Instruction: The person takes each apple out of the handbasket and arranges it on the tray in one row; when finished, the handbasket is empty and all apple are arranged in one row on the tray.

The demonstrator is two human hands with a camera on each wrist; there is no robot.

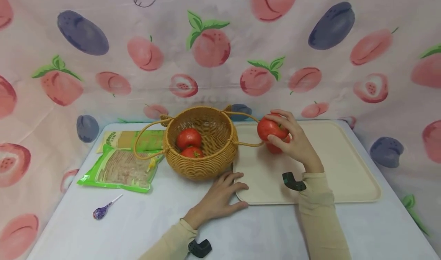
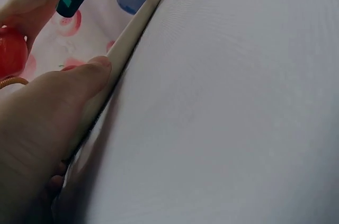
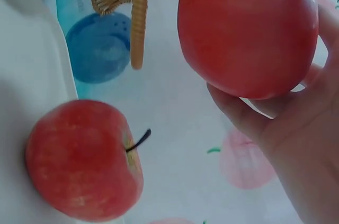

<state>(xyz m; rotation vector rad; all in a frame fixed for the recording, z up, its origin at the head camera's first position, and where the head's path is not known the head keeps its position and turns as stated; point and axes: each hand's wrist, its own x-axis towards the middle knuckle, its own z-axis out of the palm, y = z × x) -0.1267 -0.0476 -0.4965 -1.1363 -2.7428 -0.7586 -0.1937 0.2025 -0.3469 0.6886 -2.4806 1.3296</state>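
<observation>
My right hand (image 1: 293,137) grips a glossy red tomato (image 3: 249,33) above the back left part of a beige tray (image 1: 330,168). Below it, a red apple (image 3: 85,160) with a dark stem stands on the tray, partly hidden in the head view. Beside the tray is a round wicker basket (image 1: 201,168), its two loop handles folded outward; two red fruits (image 1: 188,138) lie inside. My left hand (image 1: 218,198) spreads its fingers at the tray's front left corner, just before the basket. In the left wrist view its thumb (image 2: 95,75) rests by the tray's edge.
Left of the basket lie a green-edged pack of brown slices (image 1: 124,168) and a flatter yellow-green packet (image 1: 127,139) behind it. A purple-wrapped lollipop (image 1: 100,212) is near the front left. A fruit-print curtain (image 1: 220,80) hangs right behind the white table (image 1: 262,233).
</observation>
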